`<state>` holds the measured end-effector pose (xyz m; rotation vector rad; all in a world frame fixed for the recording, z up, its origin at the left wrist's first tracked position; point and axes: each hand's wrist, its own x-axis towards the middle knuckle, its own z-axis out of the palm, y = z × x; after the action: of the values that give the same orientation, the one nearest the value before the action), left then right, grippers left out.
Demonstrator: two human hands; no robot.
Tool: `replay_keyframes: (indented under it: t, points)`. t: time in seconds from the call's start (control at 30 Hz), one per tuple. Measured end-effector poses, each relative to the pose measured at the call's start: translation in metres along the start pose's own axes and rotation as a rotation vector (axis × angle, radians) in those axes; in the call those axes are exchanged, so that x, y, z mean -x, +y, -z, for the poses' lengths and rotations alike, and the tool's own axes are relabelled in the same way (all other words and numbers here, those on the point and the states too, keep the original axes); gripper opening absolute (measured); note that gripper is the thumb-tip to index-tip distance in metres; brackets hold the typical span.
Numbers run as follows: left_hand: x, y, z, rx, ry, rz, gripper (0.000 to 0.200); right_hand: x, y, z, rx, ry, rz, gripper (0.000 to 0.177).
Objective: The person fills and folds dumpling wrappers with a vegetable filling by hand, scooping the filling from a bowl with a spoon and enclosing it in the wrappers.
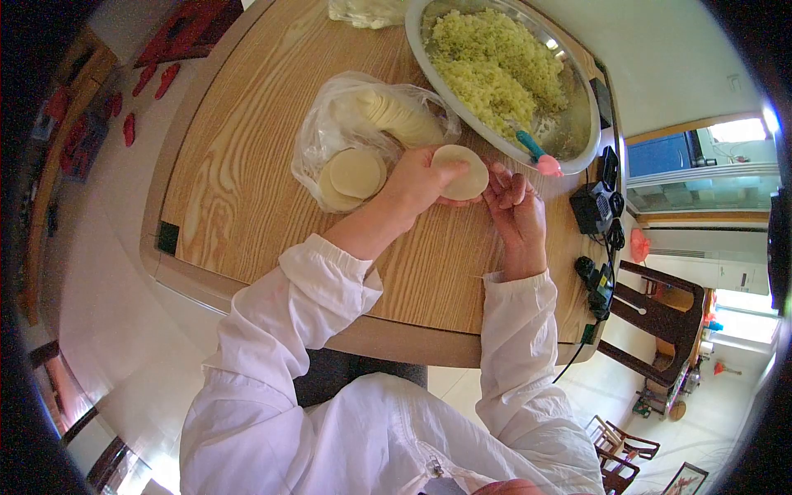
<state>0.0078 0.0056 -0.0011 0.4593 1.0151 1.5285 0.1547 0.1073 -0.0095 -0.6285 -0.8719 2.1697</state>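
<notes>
**Left hand pinching one round wrapper, right hand loose beside it**

Left hand (417, 186) has its fingers closed on a single wrapper (462, 171). The thumb sits on top of the near edge and the disc is held flat and face up, just below the near rim of the big metal bowl (429, 82). Right hand (516, 206) is half curled, palm up, with nothing in it as far as I can see. Its fingertips are right at the wrapper's far edge. Touching or just a hair apart? Can't tell from this angle.

So the wrapper sits between the two hands, the left one actually gripping it and the right one closest to its free side. It's a circle, so no long axis to speak of.

Both forearms come up from the table edge away from the bowl and angle inward, wrists meeting under the bowl's rim. White sleeves are pushed up a bit.

A teal-handled spoon (538, 153) leans on the bowl's rim, just beyond the right hand. The bowl holds a yellow-green filling (495, 66). A plastic bag (318, 140) of more wrappers lies left of the bowl, beside the left hand.
</notes>
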Motion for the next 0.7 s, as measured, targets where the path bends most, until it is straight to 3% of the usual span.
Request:
replay_keyframes:
  t: [0.7]
  points:
    - [0.0005,-0.001,0.0007,-0.036,-0.04,0.004,0.026,-0.0021,-0.0002,0.0015,0.023,0.036,-0.006,0.024]
